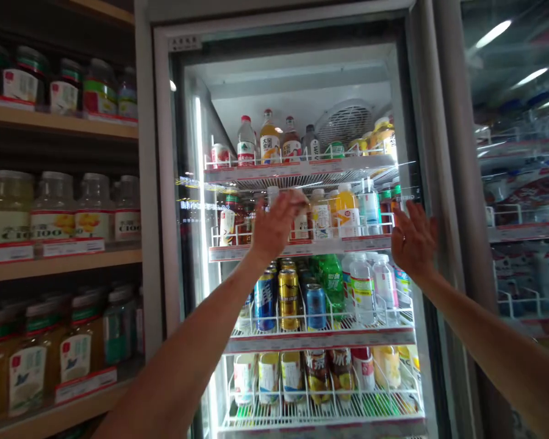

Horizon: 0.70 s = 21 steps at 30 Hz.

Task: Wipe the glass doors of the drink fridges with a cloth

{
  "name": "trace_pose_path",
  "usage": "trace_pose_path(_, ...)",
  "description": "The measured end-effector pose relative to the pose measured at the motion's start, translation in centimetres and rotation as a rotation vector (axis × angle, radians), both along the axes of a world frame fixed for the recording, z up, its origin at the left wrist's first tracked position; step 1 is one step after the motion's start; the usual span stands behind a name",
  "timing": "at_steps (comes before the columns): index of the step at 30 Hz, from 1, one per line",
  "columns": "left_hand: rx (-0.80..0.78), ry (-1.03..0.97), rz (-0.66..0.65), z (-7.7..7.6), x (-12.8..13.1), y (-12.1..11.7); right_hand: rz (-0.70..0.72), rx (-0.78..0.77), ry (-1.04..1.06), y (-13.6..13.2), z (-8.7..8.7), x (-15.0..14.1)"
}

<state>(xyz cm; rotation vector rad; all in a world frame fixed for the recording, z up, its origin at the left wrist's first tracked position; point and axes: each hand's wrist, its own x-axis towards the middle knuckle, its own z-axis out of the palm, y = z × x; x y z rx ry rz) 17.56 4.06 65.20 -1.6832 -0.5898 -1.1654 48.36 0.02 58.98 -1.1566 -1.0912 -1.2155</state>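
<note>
My left hand is raised in front of the drinks cooler's glass door, before the second shelf. Its fingers point upward and look stretched out; a pale blur by its right side is too smeared to make out. My right hand is up near the door's right frame, fingers apart and holding nothing I can see. Whether either palm touches the glass I cannot tell. Behind the door stand an orange juice bottle, a gold can and a green bottle on white wire shelves.
Wooden shelves at the left carry rows of jars and bottles with price strips. At the right is another glass-fronted cooler, with ceiling lights reflected in it. A bright light strip runs down the open-lit cooler's left inside.
</note>
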Motion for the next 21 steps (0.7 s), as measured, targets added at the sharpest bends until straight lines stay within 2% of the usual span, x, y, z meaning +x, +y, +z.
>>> trace_pose_path(2, -0.02, -0.247, 0.019, 1.8, -1.3, 0.2, -0.003, -0.022, 0.004, -0.1, 0.0, -0.1)
trace_pose_path(4, -0.018, -0.278, 0.015, 1.7, -0.9, 0.2, -0.003, -0.021, 0.006, -0.2, 0.0, -0.1)
trace_pose_path(6, 0.005, -0.08, -0.016, -0.2, 0.8, 0.2, -0.006, -0.026, 0.003, -0.3, 0.0, -0.1)
trace_pose_path(8, 0.055, 0.211, -0.054, -2.3, 2.4, 0.1, -0.006, -0.026, 0.002, -0.2, 0.0, -0.1)
trace_pose_path(10, 0.094, 0.355, -0.067, -2.6, 3.0, 0.2, 0.001, -0.012, 0.003, 0.0, -0.1, 0.0)
trace_pose_path(11, 0.096, 0.308, -0.063, -1.9, 2.8, 0.3, 0.011, 0.0, 0.004, 0.1, -0.1, 0.1)
trace_pose_path(14, 0.05, -0.137, -0.06, 1.9, 2.0, 0.6, 0.063, 0.039, -0.001, 0.4, -0.1, 0.3)
trace_pose_path(16, 0.024, -0.277, -0.079, 3.5, 2.9, 0.7, 0.104, 0.055, -0.004, 0.5, -0.2, 0.5)
trace_pose_path(18, 0.025, -0.14, -0.101, 2.8, 5.3, 0.5, 0.136, 0.065, -0.002, 0.5, -0.2, 0.7)
trace_pose_path(21, 0.077, 0.323, -0.123, -1.0, 9.8, -0.4, 0.175, 0.077, -0.007, 0.3, -0.3, 0.9)
